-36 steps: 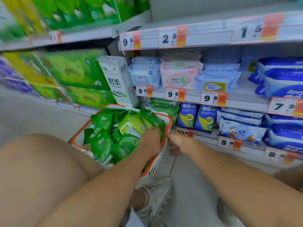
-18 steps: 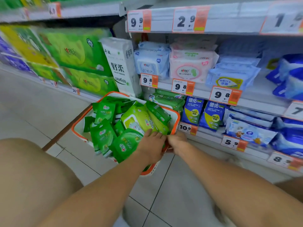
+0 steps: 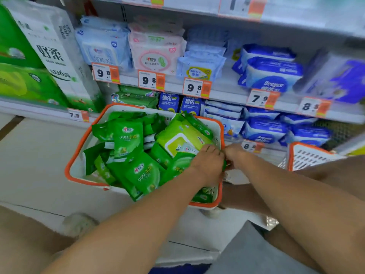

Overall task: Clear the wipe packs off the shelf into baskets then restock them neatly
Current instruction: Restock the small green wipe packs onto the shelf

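Pale tiled floor (image 3: 35,159) below white store shelving (image 3: 227,91)

Orange-rimmed basket (image 3: 79,155) crammed with green wipe packs (image 3: 128,139), heaped to rim; no free pocket inside. Left hand (image 3: 207,165) and right hand (image 3: 236,155) crowd basket's right rim, blocking that side. Left rim open to bare floor (image 3: 35,159). Lower shelf behind basket packed: green packs (image 3: 136,96), blue packs (image 3: 169,101). Second basket (image 3: 310,157) stands at right, near right forearm. Price tags (image 3: 151,81) jut from shelf edge (image 3: 227,91).
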